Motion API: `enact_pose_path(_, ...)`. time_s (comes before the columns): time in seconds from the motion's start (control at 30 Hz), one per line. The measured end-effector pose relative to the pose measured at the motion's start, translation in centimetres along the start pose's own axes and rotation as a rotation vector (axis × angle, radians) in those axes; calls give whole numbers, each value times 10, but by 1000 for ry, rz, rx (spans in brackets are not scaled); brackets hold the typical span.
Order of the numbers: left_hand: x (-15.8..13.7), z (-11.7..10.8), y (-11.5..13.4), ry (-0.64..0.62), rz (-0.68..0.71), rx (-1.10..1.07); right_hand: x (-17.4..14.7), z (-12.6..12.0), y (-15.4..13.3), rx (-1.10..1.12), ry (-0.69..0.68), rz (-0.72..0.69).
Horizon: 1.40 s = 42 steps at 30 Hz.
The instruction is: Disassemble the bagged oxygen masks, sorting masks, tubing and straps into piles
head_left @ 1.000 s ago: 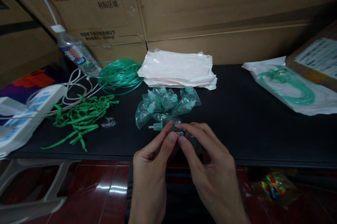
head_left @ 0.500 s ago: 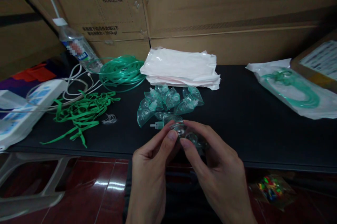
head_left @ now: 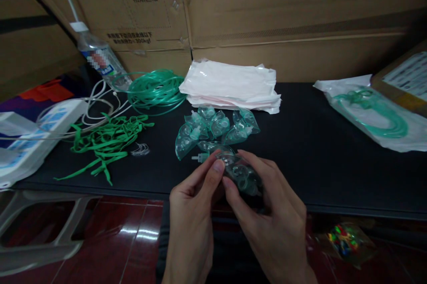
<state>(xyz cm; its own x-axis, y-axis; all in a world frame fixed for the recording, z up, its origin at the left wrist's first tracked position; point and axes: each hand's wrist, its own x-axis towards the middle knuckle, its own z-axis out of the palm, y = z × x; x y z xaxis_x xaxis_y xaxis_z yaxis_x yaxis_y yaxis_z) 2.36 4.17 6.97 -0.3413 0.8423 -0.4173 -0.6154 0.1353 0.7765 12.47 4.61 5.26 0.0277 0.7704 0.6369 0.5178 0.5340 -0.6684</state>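
Note:
Between both hands, over the table's front edge, is a clear greenish oxygen mask [head_left: 243,174]. My left hand [head_left: 196,202] pinches its upper left end between thumb and fingers. My right hand [head_left: 270,206] grips it from the right, with the thumb at its lower left and the fingers curled round the far side, partly hidden. Just beyond the hands lies a cluster of similar masks [head_left: 218,125] on the black table. A small pale green connector [head_left: 200,158] rests close to my left fingertips.
Green elastic straps [head_left: 106,139] and thin metal strips [head_left: 140,149] lie left, near a white power strip [head_left: 43,137]. Behind are coiled green tubing [head_left: 156,90], a tilted bottle [head_left: 103,59] and stacked white packets [head_left: 230,82]. A bagged tube set [head_left: 373,110] lies right; cardboard boxes [head_left: 293,17] stand behind.
The mask has turned in my hands, showing more of its ported face. My right thumb has shifted left, close to my left thumb. The view has moved slightly.

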Motion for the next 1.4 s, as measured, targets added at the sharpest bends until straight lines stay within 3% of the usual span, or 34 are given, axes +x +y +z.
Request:
enact_pose_path(0.53,-4,-1,4,-75,-32,-7,0,-3,-3,216,-92,192)
enact_pose_path(0.8,0,-3,2,-97,-12,19,6,-9,-6,250,-104,217)
enact_pose_path(1.4,-3,3,2,-52,11,-9,8,-9,-10,-44,-93,-58)
